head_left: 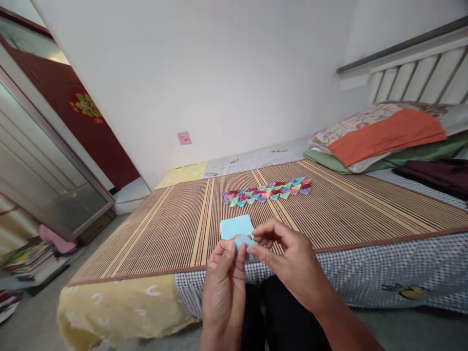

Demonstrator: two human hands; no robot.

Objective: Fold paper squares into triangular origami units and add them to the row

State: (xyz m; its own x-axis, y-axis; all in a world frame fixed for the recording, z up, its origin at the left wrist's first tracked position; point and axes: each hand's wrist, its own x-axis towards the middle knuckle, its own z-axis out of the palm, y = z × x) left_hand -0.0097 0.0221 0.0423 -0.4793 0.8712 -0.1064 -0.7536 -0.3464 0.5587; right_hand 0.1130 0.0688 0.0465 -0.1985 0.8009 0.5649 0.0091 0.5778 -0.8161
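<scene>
steadily does it: i judge this to be a folding step, so the edges are best lined up before any pressure goes on, with the crease then pressed lightly, since a piece this small could wrinkle or spring askew under a hard pinch. my left hand (224, 280) makes the better anchor, its thumb and fingertips closed on the small folded light blue paper (241, 240) with almost no gap. my right hand (294, 258) suits the finer work, its thumb and forefinger slightly parted at the paper's right edge, the other fingers loosely curled; whether they grip it or only touch it, i cannot tell. the piece sits between both sets of fingertips, partly covered by them, in front of the light blue square paper stack (236, 226) on the slatted mat (161, 234); i cannot tell whether the two touch. well beyond my fingers, the rows of multicoloured folded paper pieces (268, 192) lie across the mat.
</scene>
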